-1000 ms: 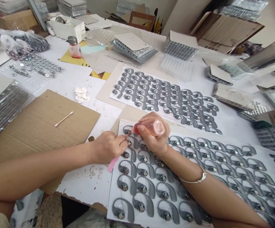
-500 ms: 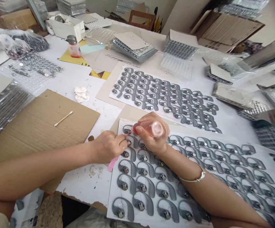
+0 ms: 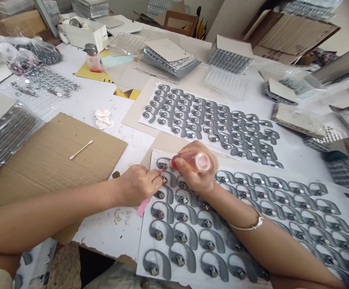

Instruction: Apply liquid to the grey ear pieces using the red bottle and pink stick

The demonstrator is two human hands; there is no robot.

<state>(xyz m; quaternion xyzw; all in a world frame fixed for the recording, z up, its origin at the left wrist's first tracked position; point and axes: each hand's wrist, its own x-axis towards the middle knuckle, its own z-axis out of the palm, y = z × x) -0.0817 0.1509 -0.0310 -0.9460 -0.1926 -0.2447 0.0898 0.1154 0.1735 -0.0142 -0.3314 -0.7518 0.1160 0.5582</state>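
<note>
My left hand is closed around a slim pink tool, whose flat end sticks out below the fist; the rest is mostly hidden. In my right hand is a small clear squeeze bottle with reddish liquid, tilted so its base faces me and its red nozzle end points left. Both hands are close together over the top left corner of a white sheet bearing rows of grey ear-hook pieces, each with a round metallic part. The nozzle end is beside a piece in the top row.
A second sheet of ear-hook pieces lies behind. On the left, a cotton swab rests on cardboard, near crumpled tissue. Farther back are a lidded jar, bagged parts and stacked trays.
The bottle and my right hand have shifted very slightly right, along with a small shift of the whole view. My left hand stays in almost the same place.
</note>
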